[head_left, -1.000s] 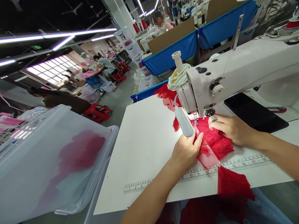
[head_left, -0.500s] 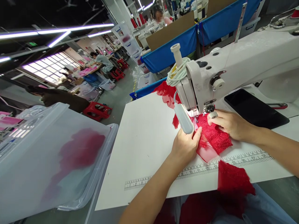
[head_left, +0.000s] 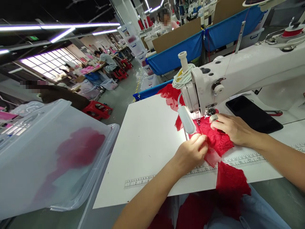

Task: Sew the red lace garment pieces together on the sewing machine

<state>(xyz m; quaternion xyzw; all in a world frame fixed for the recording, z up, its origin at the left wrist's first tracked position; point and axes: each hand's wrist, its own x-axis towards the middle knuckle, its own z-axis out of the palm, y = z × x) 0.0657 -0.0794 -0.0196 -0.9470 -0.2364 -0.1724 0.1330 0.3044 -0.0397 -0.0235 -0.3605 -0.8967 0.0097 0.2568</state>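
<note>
A piece of red lace fabric [head_left: 220,141] lies under the head of a white sewing machine [head_left: 238,74] on a white table [head_left: 147,143]. My left hand [head_left: 192,152] is curled, its fingers pinching the near-left edge of the lace just below the machine's small lamp [head_left: 186,119]. My right hand [head_left: 230,128] lies flat on the lace right of the needle, fingers pressing it down. More of the red fabric [head_left: 230,184] hangs over the table's front edge onto my lap. Another bunch of red fabric [head_left: 170,95] lies behind the machine head.
A clear plastic bin [head_left: 54,156] with red cloth inside stands at my left. A black phone [head_left: 254,114] lies on the machine bed at the right. A printed ruler [head_left: 166,176] runs along the table front. Other workers sit at distant tables.
My left hand has drawn back a little toward me and closed from flat fingers into a pinch on the lace edge. The right hand has stayed on the lace near the needle.
</note>
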